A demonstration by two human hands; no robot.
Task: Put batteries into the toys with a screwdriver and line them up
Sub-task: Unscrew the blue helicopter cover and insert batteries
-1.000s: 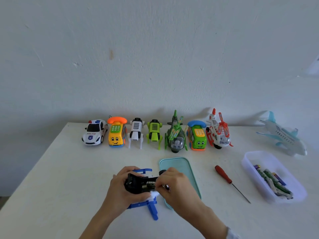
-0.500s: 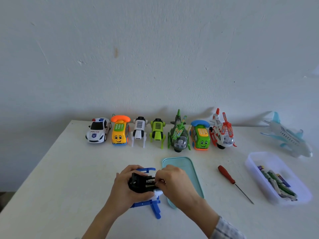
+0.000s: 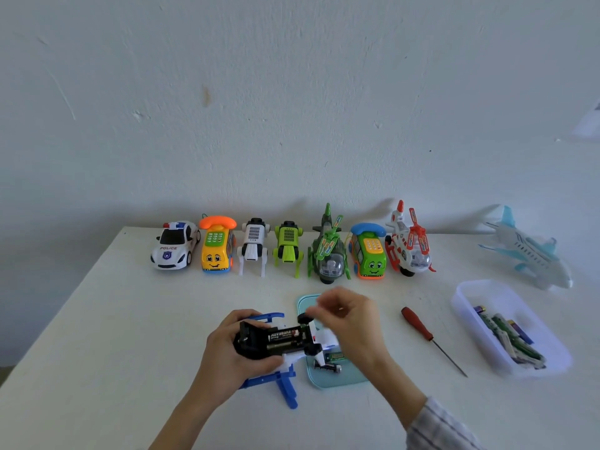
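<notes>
Batteries (image 3: 285, 340) sit in the open compartment on the underside of a blue-and-white toy helicopter (image 3: 279, 349), which lies belly-up on the white table (image 3: 97, 352) near the front edge. At least two dark cells lie side by side in the black bay, one showing a printed label. The left hand (image 3: 227, 355) grips the toy's black underside from the left, fingers curled around it, while the blue rotor blades stick out beneath toward the front. The right hand (image 3: 349, 323) hovers just above the toy's right end with fingers loosely bent toward the thumb; whether it pinches anything I cannot tell. Under that hand lies a teal tray (image 3: 337, 378) with a loose battery (image 3: 328, 367) and a small green piece on it. To the right a red-handled screwdriver (image 3: 418, 326) rests on the table, tip pointing front-right. Further right a clear plastic tub (image 3: 470, 306) holds more batteries. Along the far edge seven toys stand in a row, facing forward: a police car (image 3: 175, 246), a yellow phone bus (image 3: 217, 246), a white robot dog (image 3: 254, 246), a green robot dog (image 3: 287, 246), a green helicopter (image 3: 328, 254), a green phone bus (image 3: 370, 254) and a red-and-white helicopter (image 3: 409, 246). A pale blue toy airplane (image 3: 526, 251) sits apart at far right.
</notes>
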